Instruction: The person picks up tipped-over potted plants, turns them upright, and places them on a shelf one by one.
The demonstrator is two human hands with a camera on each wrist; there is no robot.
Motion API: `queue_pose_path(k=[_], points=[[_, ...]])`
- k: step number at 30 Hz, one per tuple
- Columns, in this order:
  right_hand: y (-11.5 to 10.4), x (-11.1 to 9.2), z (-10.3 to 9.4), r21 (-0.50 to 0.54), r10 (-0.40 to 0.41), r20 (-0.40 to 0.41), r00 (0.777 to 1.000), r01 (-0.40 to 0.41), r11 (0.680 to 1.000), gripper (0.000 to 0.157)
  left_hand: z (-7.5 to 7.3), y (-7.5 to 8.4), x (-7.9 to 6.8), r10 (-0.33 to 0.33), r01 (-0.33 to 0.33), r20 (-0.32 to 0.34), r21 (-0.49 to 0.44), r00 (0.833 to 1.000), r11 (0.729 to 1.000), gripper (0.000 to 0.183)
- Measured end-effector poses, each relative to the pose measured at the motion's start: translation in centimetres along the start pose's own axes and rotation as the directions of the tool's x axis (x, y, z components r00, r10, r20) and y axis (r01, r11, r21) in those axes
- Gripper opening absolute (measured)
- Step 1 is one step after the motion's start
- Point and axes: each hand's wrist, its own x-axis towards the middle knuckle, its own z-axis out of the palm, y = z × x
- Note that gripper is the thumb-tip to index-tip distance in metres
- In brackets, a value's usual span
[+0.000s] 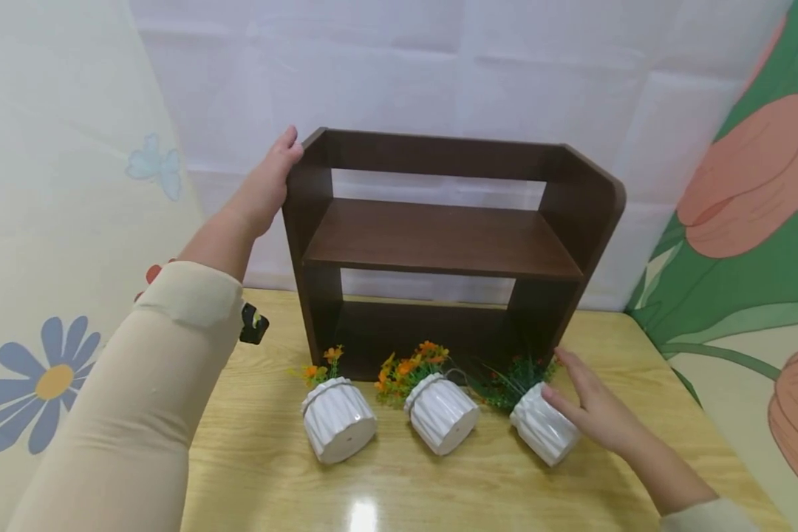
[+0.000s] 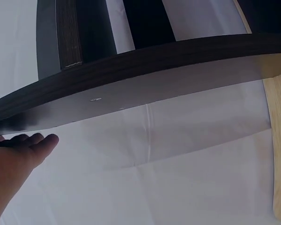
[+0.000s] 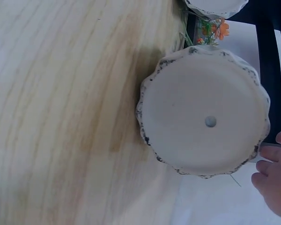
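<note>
A dark brown two-tier wooden shelf stands on the table. My left hand rests against the outer face of its left side panel near the top; the left wrist view shows fingertips along that panel. Three white fluted flowerpots lie tipped in front of the shelf, bases towards me: a left pot and a middle pot with orange flowers, and a right pot with greenery. My right hand is beside the right pot, fingers extended; whether it touches is unclear. A drain hole shows in that pot's base.
The wood-grain table extends under the shelf and pots. Behind the shelf hangs a creased white cloth. Walls with painted flowers flank the table on both sides. A small black object shows beside my left sleeve.
</note>
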Motion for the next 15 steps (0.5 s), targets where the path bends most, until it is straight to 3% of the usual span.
queue_pose_path(k=[8,15], points=[[0.01,-0.73,0.49,0.005,-0.027,-0.004,1.0,0.027,1.0,0.077,-0.01,0.04,0.39,-0.041,0.042,0.054,-0.031,0.998,0.999,0.061],[-0.24,-1.0,0.97,-0.043,-0.018,0.002,1.0,0.018,0.999,0.076,-0.21,0.26,0.14,-0.057,0.059,0.05,-0.031,0.997,0.998,0.06]])
